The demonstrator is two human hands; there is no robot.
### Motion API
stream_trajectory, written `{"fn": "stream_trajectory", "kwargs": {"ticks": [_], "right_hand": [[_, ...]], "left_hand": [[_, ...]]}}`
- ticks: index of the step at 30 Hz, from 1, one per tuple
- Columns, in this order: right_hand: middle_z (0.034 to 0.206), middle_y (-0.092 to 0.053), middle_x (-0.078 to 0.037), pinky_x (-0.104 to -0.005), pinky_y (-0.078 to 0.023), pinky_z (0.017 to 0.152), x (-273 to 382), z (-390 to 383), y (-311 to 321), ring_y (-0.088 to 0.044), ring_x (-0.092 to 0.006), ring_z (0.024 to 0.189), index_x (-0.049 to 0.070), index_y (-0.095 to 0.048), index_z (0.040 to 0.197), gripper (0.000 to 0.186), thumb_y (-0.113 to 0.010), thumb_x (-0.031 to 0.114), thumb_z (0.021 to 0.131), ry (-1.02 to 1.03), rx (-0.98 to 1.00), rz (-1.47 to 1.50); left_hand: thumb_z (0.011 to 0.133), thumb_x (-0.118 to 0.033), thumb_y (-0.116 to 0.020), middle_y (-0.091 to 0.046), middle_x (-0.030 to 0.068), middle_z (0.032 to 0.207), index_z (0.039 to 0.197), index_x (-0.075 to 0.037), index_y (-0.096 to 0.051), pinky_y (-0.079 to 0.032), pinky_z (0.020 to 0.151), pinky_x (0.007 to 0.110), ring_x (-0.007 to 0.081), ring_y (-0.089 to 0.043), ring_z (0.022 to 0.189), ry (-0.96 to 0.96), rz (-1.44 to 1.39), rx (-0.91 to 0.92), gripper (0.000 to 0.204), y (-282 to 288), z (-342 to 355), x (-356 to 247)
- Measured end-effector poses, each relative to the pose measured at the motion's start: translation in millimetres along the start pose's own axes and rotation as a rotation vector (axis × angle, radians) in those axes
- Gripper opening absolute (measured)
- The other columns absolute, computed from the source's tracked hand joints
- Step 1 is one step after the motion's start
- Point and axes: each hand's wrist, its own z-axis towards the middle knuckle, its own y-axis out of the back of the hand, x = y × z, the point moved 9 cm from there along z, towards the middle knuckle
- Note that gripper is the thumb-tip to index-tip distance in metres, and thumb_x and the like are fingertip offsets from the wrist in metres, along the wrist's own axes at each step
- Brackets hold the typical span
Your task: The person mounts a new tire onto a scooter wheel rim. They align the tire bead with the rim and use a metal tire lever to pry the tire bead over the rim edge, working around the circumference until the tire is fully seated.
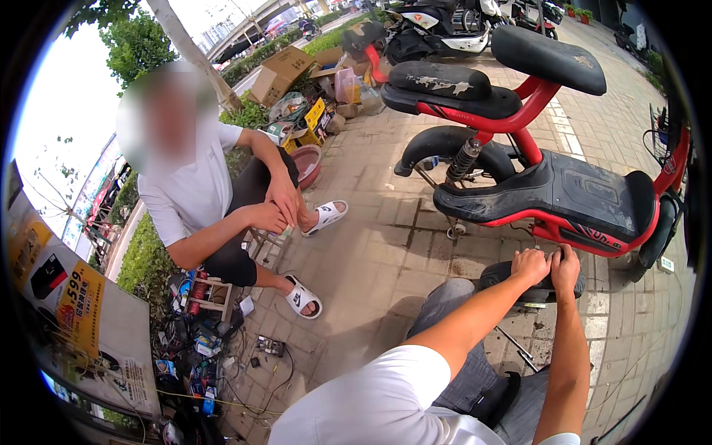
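Both my hands are side by side on top of a small wheel with a black tire [495, 276], which stands on the paving by my legs. My left hand [532, 267] is closed over the tire's upper edge. Close beside it, my right hand [565, 270] has its fingers curled down onto the same tire. Part of the tire is hidden behind my hands and forearms. A long thin metal tool [517, 345] lies on the ground just below the wheel. Right beyond my hands stands a red and black electric scooter [549, 189].
At left, a seated person [189, 178] in a white shirt rests their hands together. Cables and parts [204, 341] clutter the ground near a sign board [96, 311]. Cardboard boxes [282, 74] and a reddish basin [307, 165] stand farther back, with parked scooters [445, 30] beyond.
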Motion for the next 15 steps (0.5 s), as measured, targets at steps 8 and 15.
{"fn": "stream_trajectory", "kwargs": {"ticks": [8, 15], "right_hand": [[0.086, -0.065, -0.022, -0.0481, -0.048, 0.074, -2, 0, -7, -0.062, -0.0405, 0.082, 0.003, -0.065, 0.099, 0.018, -0.056, 0.015, 0.090, 0.008, 0.026, 0.002], [0.085, -0.064, -0.022, -0.0480, -0.048, 0.074, 4, 3, -11, -0.062, -0.0407, 0.082, 0.003, -0.065, 0.100, 0.018, -0.056, 0.014, 0.090, 0.034, 0.020, 0.022]], "left_hand": [[0.095, -0.044, -0.046, -0.071, 0.0184, 0.103, 0.091, -0.004, -0.074, -0.044, 0.094, 0.052, 0.0347, -0.064, 0.103, 0.035, -0.029, 0.051, 0.049, 2, -2, 3], [0.095, -0.044, -0.045, -0.071, 0.0187, 0.101, 0.090, -0.004, -0.074, -0.044, 0.095, 0.052, 0.0351, -0.064, 0.104, 0.055, -0.051, 0.041, 0.050, 2, 2, 12]]}}
